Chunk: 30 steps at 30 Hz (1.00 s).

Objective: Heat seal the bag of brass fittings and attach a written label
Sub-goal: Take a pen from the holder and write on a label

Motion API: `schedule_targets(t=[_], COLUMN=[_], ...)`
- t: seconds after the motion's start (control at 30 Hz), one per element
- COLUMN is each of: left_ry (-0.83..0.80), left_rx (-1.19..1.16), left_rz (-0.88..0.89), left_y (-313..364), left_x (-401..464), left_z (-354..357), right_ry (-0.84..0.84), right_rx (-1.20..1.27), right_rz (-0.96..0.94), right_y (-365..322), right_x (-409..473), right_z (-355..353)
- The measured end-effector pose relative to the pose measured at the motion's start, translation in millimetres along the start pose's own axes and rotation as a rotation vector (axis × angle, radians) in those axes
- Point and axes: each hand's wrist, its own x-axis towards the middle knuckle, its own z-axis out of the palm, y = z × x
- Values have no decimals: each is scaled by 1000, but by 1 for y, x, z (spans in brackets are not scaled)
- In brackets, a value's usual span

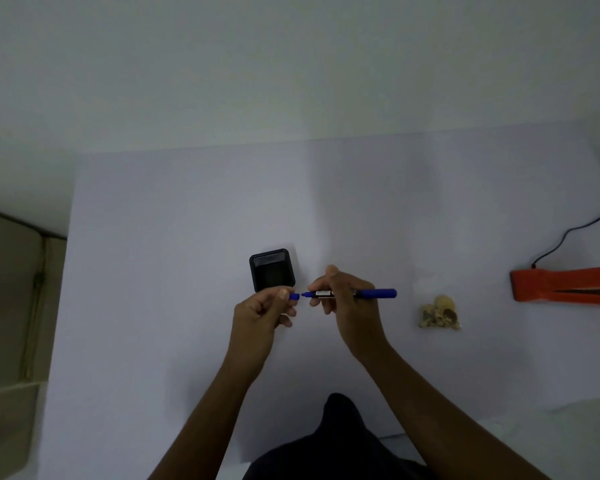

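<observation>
My right hand [347, 299] grips a blue marker [371, 293] by its barrel, held level above the table with its tip pointing left. My left hand [264, 311] pinches the marker's blue cap [294, 296], a small gap away from the tip. A clear bag of brass fittings [439, 313] lies on the table to the right of my hands. Further right, at the frame's edge, lies the orange heat sealer [565, 284] with its black cord [568, 233]. No label is visible.
A black square holder [272, 270] stands just behind my left hand. The work surface is a pale sheet on the table [174, 220], ending at a wall behind. A beige piece of furniture [11, 306] stands at the left.
</observation>
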Motion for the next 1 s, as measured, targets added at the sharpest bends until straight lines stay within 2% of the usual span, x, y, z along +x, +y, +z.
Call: schedule_targets(t=[0.23,0.5,0.67,0.87,1.0], left_ry=[-18,-51,-31,13,48], left_rx=[-116,-144,-172,-135,-55], left_rz=[-31,-41,-30,-3,27], left_y=[14,19,21,27,30], left_x=[-1,1,-1,2,9], left_z=[4,9,14,5,-9], right_ry=[22,46,89,71,-34], right_rx=[12,31,107,145,82], right_rz=[-32,-41,15,34,62], right_y=[-13,-22,-27,-28,-27], right_x=[2,5,4,5,17], right_z=[5,14,27,42,51])
